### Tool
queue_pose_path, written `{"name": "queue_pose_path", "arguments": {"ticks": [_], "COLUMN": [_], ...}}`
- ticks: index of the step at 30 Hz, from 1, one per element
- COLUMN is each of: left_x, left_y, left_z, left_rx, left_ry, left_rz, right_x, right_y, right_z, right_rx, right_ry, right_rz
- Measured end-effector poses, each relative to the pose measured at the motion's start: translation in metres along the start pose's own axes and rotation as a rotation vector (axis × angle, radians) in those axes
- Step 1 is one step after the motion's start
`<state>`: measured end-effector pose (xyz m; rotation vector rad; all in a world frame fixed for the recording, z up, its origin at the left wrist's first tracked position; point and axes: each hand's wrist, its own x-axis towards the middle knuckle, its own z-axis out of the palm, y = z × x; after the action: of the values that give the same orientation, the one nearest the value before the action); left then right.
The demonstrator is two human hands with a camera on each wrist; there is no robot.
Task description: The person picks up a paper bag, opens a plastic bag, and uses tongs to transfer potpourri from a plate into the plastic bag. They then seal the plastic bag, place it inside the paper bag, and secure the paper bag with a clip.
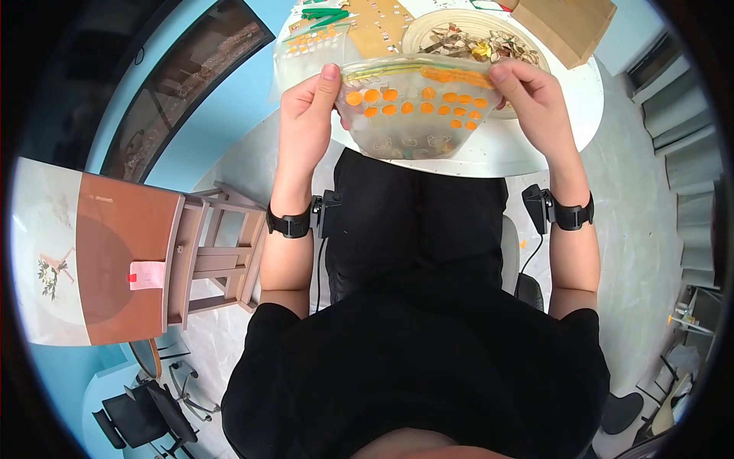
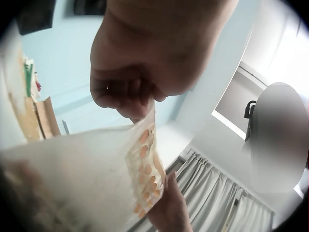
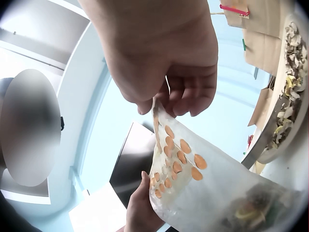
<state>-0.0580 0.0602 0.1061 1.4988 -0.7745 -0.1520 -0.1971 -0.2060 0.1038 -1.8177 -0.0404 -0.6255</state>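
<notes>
A translucent zip bag (image 1: 417, 126) with rows of orange round stickers (image 1: 390, 95) on its face is stretched between both hands above the table's near edge. My left hand (image 1: 310, 103) pinches its upper left corner, thumb on the near side. The upper right corner is pinched by my right hand (image 1: 533, 99). A yellow-green strip runs along the bag's top, with an orange patch at its right end. Through the cloudy plastic in the right wrist view, dark and yellowish bits (image 3: 256, 208) show low in the bag (image 3: 212, 183).
On the white round table (image 1: 585, 115), a round tray (image 1: 417, 34) of dried flakes lies behind the bag. A brown paper bag (image 1: 562, 27) stands at back right. Green strips (image 1: 325, 14) and a sheet of orange stickers (image 1: 313, 40) lie at back left.
</notes>
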Motion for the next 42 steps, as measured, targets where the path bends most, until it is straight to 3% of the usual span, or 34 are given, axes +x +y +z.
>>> {"name": "queue_pose_path", "arguments": {"ticks": [7, 10, 14, 17, 20, 25, 26, 29, 38, 42], "left_x": [0.002, 0.007, 0.013, 0.012, 0.006, 0.011, 0.011, 0.009, 0.004, 0.009], "left_y": [-0.011, -0.012, 0.026, 0.055, 0.067, 0.061, 0.061, 0.063, 0.063, 0.059], "left_z": [0.004, 0.004, 0.006, 0.037, 0.053, 0.058, 0.06, 0.063, 0.064, 0.056], "left_rx": [0.057, 0.035, 0.712, 0.858, 0.741, 0.628, 0.626, 0.6, 0.487, 0.495], "left_ry": [0.093, 0.08, 0.061, -0.038, -0.315, -0.362, -0.374, -0.388, -0.407, -0.458], "left_rz": [0.011, 0.009, 0.296, 0.553, 0.338, 0.334, 0.352, 0.276, 0.225, 0.34], "right_x": [-0.009, -0.008, -0.005, -0.003, -0.002, -0.005, -0.004, -0.008, -0.018, -0.021], "right_y": [0.005, 0.001, -0.009, -0.023, -0.034, -0.032, -0.028, -0.024, -0.031, -0.039], "right_z": [0.001, 0.002, 0.0, 0.005, 0.01, 0.011, 0.013, 0.015, 0.005, -0.006], "right_rx": [-0.196, -0.272, -0.332, -0.363, -0.34, -0.288, -0.306, -0.295, -0.26, -0.292], "right_ry": [0.057, 0.108, 0.057, -0.078, -0.101, -0.106, -0.103, -0.086, -0.107, -0.119], "right_rz": [0.057, -0.029, -0.252, -0.259, -0.329, -0.355, -0.425, -0.42, -0.294, -0.234]}}
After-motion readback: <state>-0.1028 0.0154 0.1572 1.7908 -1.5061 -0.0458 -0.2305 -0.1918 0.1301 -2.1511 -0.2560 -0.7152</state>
